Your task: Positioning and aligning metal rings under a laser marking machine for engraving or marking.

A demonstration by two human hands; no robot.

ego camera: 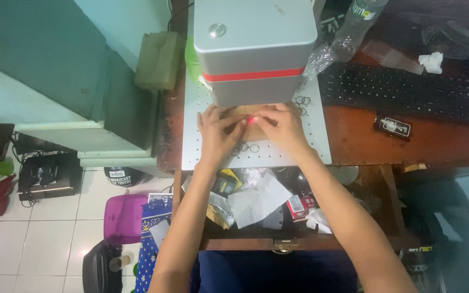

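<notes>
**Fingers under the laser head, red dot on the workpiece**

While both hands press a small flat wooden piece point(245, 113) onto the perforated metal plate point(191, 146), a red light spot glows on it right between the fingertips. The left hand point(216, 130) lies palm down, fingers bent and pinching the piece's left side; the right hand point(280, 127) does the same from the right. Neither is closed into a fist.

Seen from the head camera, the main risk, as I judge it, is the fingertips lying so near the spot: a small slip would put skin under it. The grey machine head with its red band point(253, 51) hangs just above the knuckles, so lifting the hands straight up has little room.

Loose metal rings point(301, 101) lie near the plate's back right corner and more rings point(248, 147) just before the wrists; a sweep could scatter them off the front edge into the open drawer of papers point(256, 203). To the right, a black keyboard point(408, 92) borders the plate. Open room lies along the plate's front left corner.
</notes>
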